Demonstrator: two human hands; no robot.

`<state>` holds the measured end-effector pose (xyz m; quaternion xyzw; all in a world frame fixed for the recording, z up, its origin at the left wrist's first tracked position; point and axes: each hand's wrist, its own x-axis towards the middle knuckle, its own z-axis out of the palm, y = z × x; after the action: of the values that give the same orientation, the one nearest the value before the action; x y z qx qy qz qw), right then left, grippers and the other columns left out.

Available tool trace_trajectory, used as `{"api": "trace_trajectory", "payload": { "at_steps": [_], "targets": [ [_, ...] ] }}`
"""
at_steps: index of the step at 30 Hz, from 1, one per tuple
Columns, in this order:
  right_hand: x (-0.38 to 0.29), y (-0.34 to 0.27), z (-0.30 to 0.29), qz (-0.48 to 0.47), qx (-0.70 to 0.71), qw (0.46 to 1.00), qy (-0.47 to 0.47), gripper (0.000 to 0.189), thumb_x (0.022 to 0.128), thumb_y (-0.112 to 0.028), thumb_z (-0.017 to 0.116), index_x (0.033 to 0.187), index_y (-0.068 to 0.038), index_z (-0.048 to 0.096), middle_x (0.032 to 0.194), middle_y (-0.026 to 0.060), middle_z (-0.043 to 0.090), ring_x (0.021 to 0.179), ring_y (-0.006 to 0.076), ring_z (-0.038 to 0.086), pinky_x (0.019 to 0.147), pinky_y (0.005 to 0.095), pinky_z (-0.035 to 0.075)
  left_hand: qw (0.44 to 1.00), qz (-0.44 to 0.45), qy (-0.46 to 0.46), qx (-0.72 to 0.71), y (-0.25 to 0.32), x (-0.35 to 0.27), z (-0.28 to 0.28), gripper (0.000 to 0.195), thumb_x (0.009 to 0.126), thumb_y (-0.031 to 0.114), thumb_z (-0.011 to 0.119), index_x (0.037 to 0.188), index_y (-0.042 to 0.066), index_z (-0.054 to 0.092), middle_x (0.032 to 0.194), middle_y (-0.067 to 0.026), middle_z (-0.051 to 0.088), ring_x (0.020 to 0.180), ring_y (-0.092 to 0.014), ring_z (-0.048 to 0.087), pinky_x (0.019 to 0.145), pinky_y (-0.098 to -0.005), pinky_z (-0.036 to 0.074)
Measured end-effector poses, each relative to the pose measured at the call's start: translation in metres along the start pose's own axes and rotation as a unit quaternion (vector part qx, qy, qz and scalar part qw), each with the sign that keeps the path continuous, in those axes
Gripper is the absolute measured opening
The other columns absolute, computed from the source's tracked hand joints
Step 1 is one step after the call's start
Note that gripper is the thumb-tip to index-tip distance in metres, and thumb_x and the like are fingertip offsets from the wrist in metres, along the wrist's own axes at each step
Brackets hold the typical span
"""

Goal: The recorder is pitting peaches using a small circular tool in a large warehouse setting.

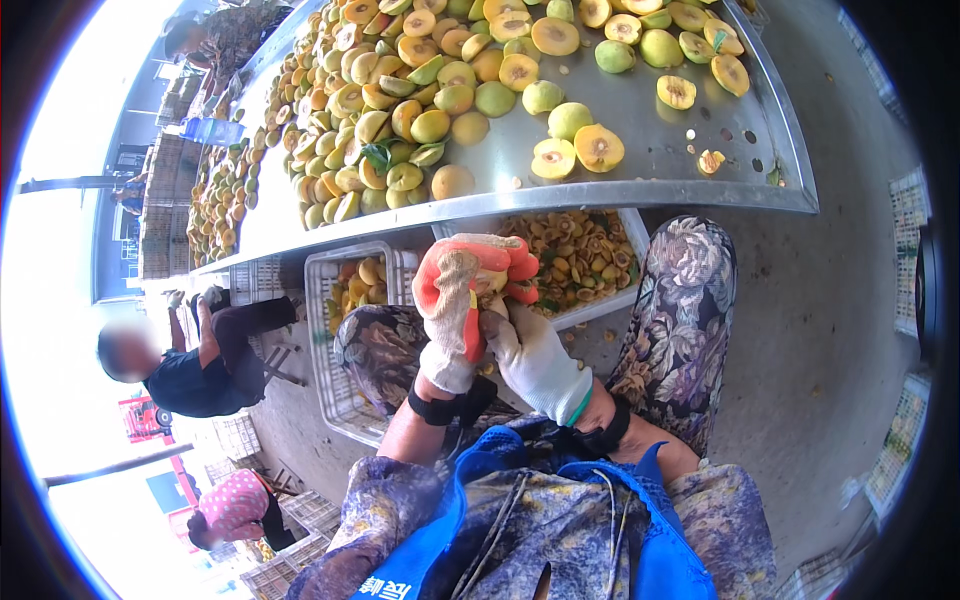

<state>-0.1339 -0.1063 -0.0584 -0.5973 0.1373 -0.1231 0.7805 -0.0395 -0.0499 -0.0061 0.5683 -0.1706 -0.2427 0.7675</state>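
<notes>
My left hand [457,300], in an orange-and-white coated work glove, is closed around a yellowish piece of fruit [491,281], mostly hidden by the fingers. Against it from below right presses my right hand [529,352], in a whitish knit glove with a dirty thumb; whether it grips a small tool or the fruit cannot be seen. Both hands are together above my lap, before the metal table [570,196]. Many halved yellow-green fruits [375,97] are heaped on it, and two cut halves [598,148] lie near its front edge.
Below the table edge stand a crate of fruit pieces [577,262] and, at left, a white plastic crate [352,405] holding more fruit. A seated person [202,375] works at the left, another bends over crates [292,562] at lower left. A plastic bottle [214,131] lies on the table's far side.
</notes>
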Motion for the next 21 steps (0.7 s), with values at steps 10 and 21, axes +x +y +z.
{"api": "trace_trajectory", "payload": {
  "at_steps": [10,21],
  "targets": [
    [0.005,-0.053,-0.027,0.199,0.218,0.947,-0.131,0.055,0.101,-0.061,0.050,0.094,-0.007,0.057,0.063,0.0023,0.056,0.038,0.0096,0.045,0.034,0.0244,0.030,1.000,-0.011,0.000,0.016,0.009,0.004,0.008,0.043,0.098,0.042,0.066,0.099,-0.002,0.065,0.107,-0.0222,0.072,0.086,-0.032,0.074,0.064,-0.0389,0.063],
    [0.009,-0.072,-0.060,0.340,0.485,0.753,-0.289,0.051,0.099,-0.065,0.050,0.090,-0.015,0.051,0.058,-0.0041,0.040,0.037,0.0038,0.031,0.034,0.0204,0.025,0.995,-0.044,-0.079,-0.042,0.021,0.019,0.026,0.043,0.099,0.041,0.066,0.088,-0.001,0.065,0.091,-0.0191,0.072,0.078,-0.030,0.073,0.069,-0.0399,0.063]
  ]
}}
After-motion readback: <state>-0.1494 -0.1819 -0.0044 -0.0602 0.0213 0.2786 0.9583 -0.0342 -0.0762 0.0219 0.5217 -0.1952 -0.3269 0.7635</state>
